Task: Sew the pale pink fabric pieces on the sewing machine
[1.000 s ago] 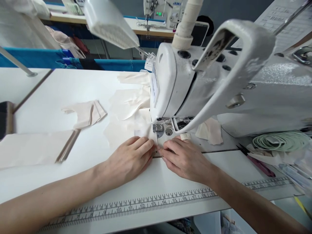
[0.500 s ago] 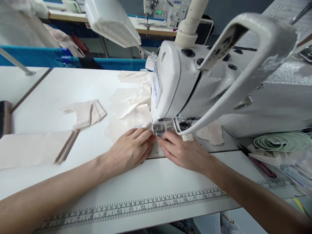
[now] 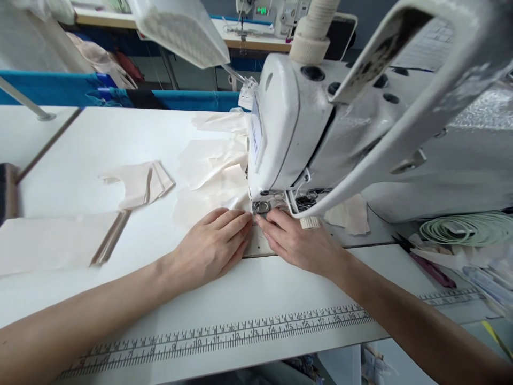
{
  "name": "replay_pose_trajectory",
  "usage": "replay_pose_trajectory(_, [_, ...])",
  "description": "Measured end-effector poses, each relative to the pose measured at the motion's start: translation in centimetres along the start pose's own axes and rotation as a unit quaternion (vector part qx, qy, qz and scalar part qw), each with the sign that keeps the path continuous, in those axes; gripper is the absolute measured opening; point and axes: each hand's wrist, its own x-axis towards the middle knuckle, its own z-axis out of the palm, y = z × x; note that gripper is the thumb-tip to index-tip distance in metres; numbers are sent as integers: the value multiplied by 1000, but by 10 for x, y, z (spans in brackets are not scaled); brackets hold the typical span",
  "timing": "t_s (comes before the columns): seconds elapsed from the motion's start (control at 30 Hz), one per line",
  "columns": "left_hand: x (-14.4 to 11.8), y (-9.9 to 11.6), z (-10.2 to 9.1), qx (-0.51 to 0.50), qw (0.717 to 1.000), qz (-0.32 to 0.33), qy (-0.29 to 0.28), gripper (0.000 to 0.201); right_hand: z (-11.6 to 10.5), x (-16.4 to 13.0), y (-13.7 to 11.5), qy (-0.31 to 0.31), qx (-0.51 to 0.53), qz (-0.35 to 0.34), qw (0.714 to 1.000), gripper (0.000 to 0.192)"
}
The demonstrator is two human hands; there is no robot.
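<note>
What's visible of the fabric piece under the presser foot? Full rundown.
The cream fabric piece is thin, woven-looking and lies flat on the white table, its near edge at the presser foot. The left hand presses it flat; the right hand has its fingers at the foot. It overlaps more cream pieces behind.

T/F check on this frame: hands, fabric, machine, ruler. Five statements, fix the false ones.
1. Both hands lie flat on the cream fabric piece just in front of the presser foot. True.
2. The left hand holds scissors. False: it holds nothing and is pressed palm down on the fabric.
3. A printed ruler strip runs along the near table edge. True.
4. The right hand rests on the green tape coil. False: the coil lies far to the right, apart from it.
5. The stack of cut pieces lies left of the sewing machine. True.
</note>
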Motion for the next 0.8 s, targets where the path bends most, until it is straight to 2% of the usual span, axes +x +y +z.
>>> replay_pose_trajectory(0.2, [1,0,0,4,1000,2,-3,28,3,-3,-1,17,0,11,1000,29])
replay_pose_trajectory(0.37, [3,-2,0,2,1000,-5,-5,28,5,-8,5,71,30,14,997,23])
replay_pose_trajectory(0.53, [5,-6,1,14,1000,-5,-5,28,5,-9,11,116,59,47,990,15])
replay_pose_trajectory(0.8, [6,-14,2,4,999,-11,-37,30,21,-9,24,85,142,155,974,20])
